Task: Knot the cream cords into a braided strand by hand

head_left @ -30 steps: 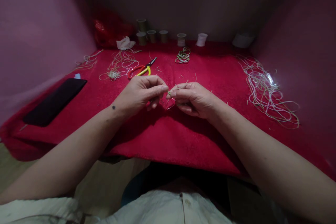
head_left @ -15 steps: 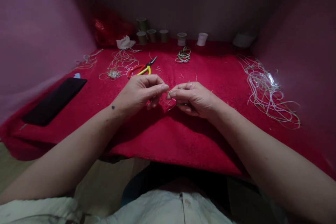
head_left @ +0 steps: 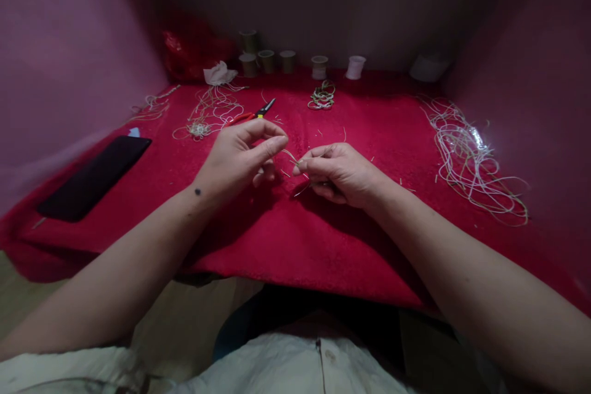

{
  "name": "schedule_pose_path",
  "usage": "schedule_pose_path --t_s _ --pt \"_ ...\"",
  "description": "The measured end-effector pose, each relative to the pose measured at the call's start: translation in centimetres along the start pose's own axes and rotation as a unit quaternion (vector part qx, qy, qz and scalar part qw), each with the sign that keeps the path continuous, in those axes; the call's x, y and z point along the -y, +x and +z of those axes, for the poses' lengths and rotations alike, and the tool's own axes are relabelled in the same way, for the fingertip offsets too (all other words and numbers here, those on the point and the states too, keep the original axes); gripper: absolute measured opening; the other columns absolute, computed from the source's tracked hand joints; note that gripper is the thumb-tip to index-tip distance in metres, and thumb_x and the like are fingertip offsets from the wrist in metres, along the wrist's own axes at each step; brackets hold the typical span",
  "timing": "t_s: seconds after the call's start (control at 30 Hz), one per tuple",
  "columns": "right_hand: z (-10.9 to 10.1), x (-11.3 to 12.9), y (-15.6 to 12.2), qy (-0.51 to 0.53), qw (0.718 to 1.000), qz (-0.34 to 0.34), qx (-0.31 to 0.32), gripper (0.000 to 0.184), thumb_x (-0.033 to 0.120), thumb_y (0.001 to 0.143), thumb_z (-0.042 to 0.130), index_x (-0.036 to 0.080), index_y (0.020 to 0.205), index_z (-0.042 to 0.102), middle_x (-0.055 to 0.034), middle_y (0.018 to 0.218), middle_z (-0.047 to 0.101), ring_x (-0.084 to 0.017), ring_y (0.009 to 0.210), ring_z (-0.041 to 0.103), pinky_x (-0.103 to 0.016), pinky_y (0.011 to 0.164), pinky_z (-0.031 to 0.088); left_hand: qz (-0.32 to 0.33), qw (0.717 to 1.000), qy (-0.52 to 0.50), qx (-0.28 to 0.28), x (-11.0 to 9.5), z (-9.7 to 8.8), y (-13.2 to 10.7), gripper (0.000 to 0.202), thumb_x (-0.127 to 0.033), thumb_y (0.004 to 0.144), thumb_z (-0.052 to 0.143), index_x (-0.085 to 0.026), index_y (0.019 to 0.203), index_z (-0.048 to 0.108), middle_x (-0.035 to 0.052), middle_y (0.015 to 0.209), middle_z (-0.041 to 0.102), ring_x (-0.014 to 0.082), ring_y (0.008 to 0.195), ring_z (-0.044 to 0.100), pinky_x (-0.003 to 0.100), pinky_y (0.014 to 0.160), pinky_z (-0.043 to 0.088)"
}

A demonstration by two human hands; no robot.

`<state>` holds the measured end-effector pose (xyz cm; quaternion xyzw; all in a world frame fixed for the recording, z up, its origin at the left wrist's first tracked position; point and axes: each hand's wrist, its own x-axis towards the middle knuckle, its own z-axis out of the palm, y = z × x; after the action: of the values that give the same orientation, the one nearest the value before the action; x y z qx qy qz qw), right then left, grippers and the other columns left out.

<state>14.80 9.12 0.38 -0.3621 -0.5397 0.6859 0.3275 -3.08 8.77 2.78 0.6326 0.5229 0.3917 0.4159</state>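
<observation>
Over the middle of the red cloth, my right hand point(head_left: 339, 172) pinches a thin green-and-white cord point(head_left: 290, 155) between thumb and forefinger. Loose cord ends hang below those fingertips. My left hand point(head_left: 252, 151) is to the left, thumb and forefinger pressed together on the cord's other end, which runs across the gap between the hands. Behind the left hand lie snips point(head_left: 258, 112) with red and yellow handles, partly covered by it. A small knotted bundle of green and white cord point(head_left: 322, 95) rests farther back.
Tangled cords point(head_left: 475, 160) lie at right, more cords point(head_left: 207, 114) at left. A black phone point(head_left: 95, 178) is near the left edge. Thread spools point(head_left: 355, 68) line the back beside a red plastic bag point(head_left: 194, 49). Tiny cord clippings dot the red cloth point(head_left: 295, 246).
My left hand has moved left and slightly up, away from the right hand, drawing the cord out between them. It now covers more of the snips' handles. The right hand stays nearly still.
</observation>
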Motion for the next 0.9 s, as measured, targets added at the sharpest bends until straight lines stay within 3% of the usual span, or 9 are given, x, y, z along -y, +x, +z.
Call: schedule_pose_path --t_s 0.13,0.23,0.53,0.7,0.9 --pt "-0.22 -0.26 0.13 -0.005 1.000 -0.009 0.003 0.010 0.021 0.077 0.058 0.015 0.070 0.058 0.0079 0.040 0.038 -0.005 0.028 0.029 -0.015 0.024 0.018 -0.047 0.993 -0.043 0.099 0.30 -0.45 -0.02 0.020 -0.023 0.077 0.065 -0.018 0.095 0.060 -0.0005 0.056 0.063 0.0093 0.039 0.053 0.017 0.035 0.036" --pt "-0.33 -0.37 0.21 -0.008 1.000 -0.010 0.010 0.008 0.021 0.077 0.058 0.015 0.072 0.060 0.0077 0.042 0.039 -0.005 0.029 0.030 -0.016 0.024 0.018 -0.064 0.987 -0.043 0.144 0.33 -0.40 -0.11 0.010 -0.021 0.078 0.062 -0.017 0.087 0.061 0.0034 0.067 0.066 0.0073 0.041 0.052 0.016 0.035 0.036" --pt "0.11 -0.08 0.10 -0.007 1.000 0.003 0.027 0.023 0.015 0.077 0.058 0.018 0.058 0.045 0.0096 0.043 0.032 -0.004 0.028 0.029 -0.016 0.024 0.018 -0.051 0.990 -0.024 0.129 -0.04 0.08 -0.18 0.011 -0.023 0.082 0.059 -0.017 0.074 0.060 -0.0007 0.052 0.056 0.0060 0.038 0.046 0.016 0.034 0.031" --pt "-0.03 -0.27 0.10 -0.016 0.999 0.012 0.041 0.020 0.015 0.079 0.055 0.017 0.060 0.048 0.0088 0.044 0.034 -0.004 0.028 0.031 -0.017 0.024 0.018 -0.047 0.988 -0.018 0.144 0.01 0.01 -0.17 0.007 -0.022 0.080 0.060 -0.016 0.078 0.062 0.0021 0.062 0.062 0.0052 0.040 0.047 0.016 0.034 0.032" --pt "-0.35 -0.45 0.04 -0.040 0.997 0.015 0.059 0.021 0.024 0.080 0.060 0.016 0.063 0.051 0.0088 0.041 0.035 -0.004 0.028 0.030 -0.016 0.024 0.018 -0.044 0.982 0.029 0.180 -0.46 -0.03 -0.18 0.003 -0.018 0.079 0.061 -0.015 0.079 0.060 -0.0009 0.054 0.056 0.0061 0.042 0.048 0.015 0.038 0.037"
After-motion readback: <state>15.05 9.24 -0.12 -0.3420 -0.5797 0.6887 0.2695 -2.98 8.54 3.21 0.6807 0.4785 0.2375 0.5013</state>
